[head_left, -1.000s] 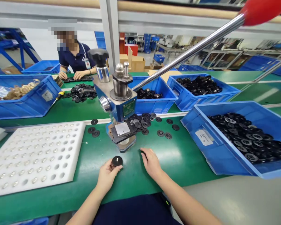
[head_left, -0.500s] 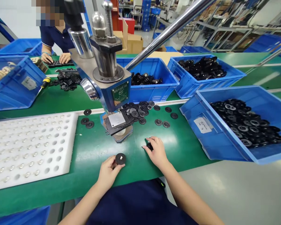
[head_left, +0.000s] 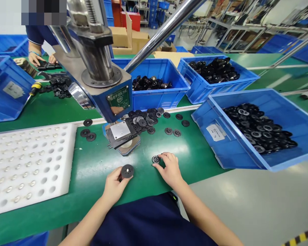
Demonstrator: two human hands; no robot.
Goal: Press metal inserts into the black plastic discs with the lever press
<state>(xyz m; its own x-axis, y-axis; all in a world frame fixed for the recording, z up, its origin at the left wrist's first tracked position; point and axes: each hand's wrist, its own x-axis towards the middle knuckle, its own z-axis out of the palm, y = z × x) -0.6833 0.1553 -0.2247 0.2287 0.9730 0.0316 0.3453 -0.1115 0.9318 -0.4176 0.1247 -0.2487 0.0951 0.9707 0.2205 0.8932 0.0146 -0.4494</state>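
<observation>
Near the front of the green bench, my left hand [head_left: 114, 184] is closed on a black disc [head_left: 127, 171] with a small pale pin at its centre. To the right, my right hand [head_left: 169, 167] pinches the edge of a black ringed wheel [head_left: 156, 159] between thumb and fingers, low over the bench top. Beyond my hands stands a hand press [head_left: 102, 78] with a metal plate [head_left: 120, 130] on its base. A pile of flat black discs [head_left: 143, 120] lies beside that base, with several loose ones around it.
A white foam tray [head_left: 71, 160] with pale metal parts in its holes lies left. On the right a blue bin [head_left: 207, 112] holds black wheels; two more blue bins [head_left: 159, 99] [head_left: 195, 92] stand behind. The press lever [head_left: 166, 34] slants overhead. A co-worker's hands [head_left: 42, 59] are across the bench.
The wheel in my right hand has turned so its ringed face shows upward. My left hand still holds the disc, now slightly tilted differently. The whole view has shifted.
</observation>
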